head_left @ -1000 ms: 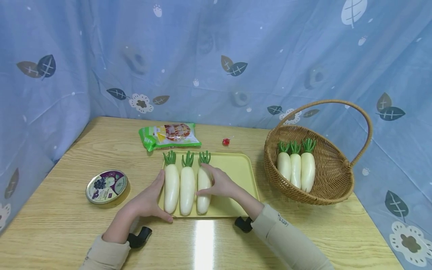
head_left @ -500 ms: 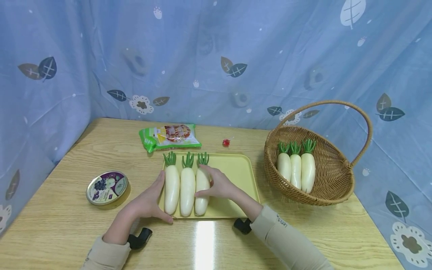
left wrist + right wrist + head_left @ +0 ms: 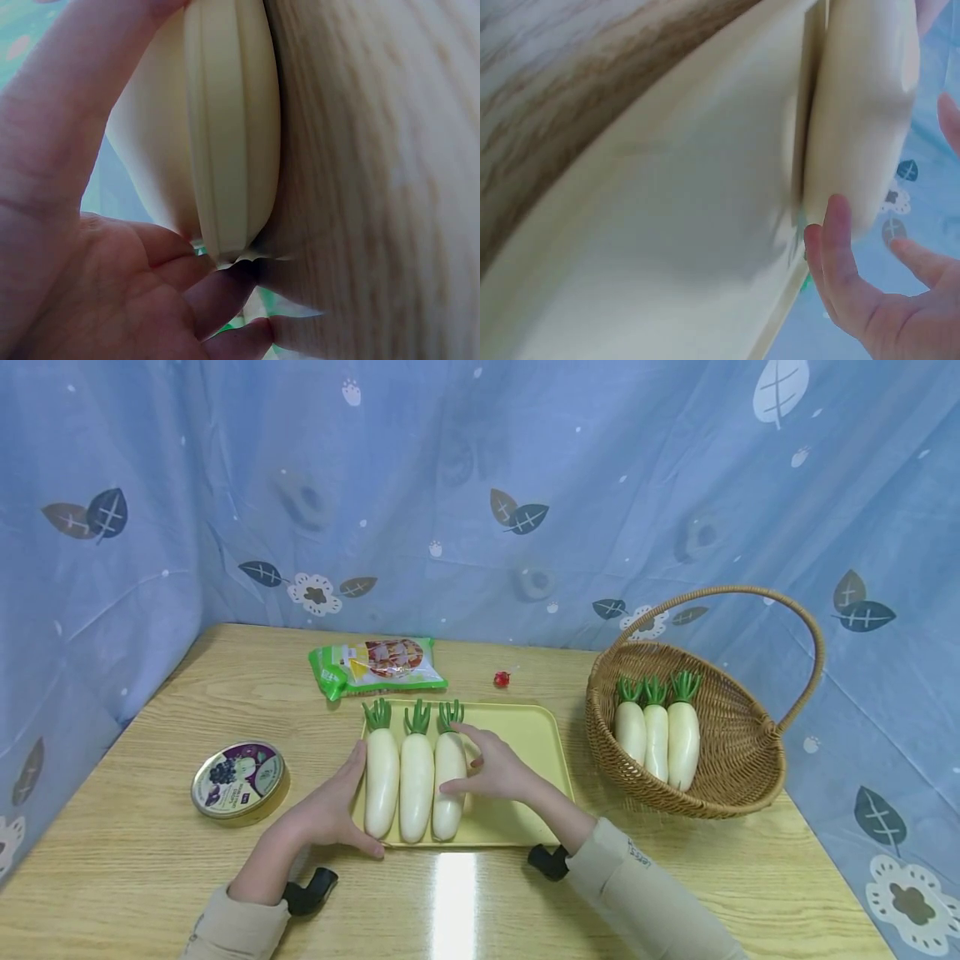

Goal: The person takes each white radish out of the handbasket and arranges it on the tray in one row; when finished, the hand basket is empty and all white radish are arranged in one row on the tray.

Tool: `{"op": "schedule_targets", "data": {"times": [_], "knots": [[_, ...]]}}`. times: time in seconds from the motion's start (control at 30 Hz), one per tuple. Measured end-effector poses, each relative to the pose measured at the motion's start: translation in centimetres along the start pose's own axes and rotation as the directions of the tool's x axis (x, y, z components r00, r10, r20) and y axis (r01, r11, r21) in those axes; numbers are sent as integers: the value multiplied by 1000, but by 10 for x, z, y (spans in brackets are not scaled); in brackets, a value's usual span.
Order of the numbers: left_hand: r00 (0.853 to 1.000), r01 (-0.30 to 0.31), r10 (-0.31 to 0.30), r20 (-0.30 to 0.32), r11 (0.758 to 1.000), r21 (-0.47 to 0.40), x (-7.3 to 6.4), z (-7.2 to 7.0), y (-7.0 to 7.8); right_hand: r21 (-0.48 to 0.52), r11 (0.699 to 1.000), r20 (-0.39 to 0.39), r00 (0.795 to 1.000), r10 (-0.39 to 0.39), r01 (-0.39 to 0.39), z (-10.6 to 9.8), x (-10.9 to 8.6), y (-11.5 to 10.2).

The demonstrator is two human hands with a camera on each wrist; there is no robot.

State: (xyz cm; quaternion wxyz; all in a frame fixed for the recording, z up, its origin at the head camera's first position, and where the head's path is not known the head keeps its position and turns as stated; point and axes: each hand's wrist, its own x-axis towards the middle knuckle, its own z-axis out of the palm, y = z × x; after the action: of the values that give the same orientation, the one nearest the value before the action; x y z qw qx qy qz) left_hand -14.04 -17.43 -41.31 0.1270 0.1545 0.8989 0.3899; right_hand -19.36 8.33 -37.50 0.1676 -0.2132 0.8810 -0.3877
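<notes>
Three white radishes with green tops lie side by side in the left half of a yellow tray (image 3: 521, 760): a left radish (image 3: 382, 785), a middle radish (image 3: 417, 789) and a right radish (image 3: 448, 817). My right hand (image 3: 497, 768) is just right of the right radish, fingers and thumb spread, fingertips at its side. In the right wrist view, fingers (image 3: 840, 232) overlap the radish's end. My left hand (image 3: 326, 817) lies along the tray's left side, thumb near the front corner. The left wrist view shows its extended fingers against the tray rim (image 3: 229, 127).
A wicker basket (image 3: 738, 760) with a tall handle stands at the right; three more radishes (image 3: 657, 743) lie in it. Behind the tray are a green snack bag (image 3: 378, 667) and a small red object (image 3: 502, 678). A round tin (image 3: 238, 781) sits at the left.
The right radish has shifted slightly left toward the middle one. My right hand moved left with it, then loosened and drew slightly right. My left hand has stayed put.
</notes>
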Motion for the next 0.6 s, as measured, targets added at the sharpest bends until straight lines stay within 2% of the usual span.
{"op": "schedule_targets", "data": {"times": [0.17, 0.6], "knots": [[1000, -4, 4, 1, 1000, 0, 0, 0, 0, 0, 1000, -15, 1000, 24, -24, -6, -4, 0], [1000, -14, 14, -4, 1000, 5, -1, 0, 1, -3, 999, -69, 996, -54, 54, -27, -17, -6]]}}
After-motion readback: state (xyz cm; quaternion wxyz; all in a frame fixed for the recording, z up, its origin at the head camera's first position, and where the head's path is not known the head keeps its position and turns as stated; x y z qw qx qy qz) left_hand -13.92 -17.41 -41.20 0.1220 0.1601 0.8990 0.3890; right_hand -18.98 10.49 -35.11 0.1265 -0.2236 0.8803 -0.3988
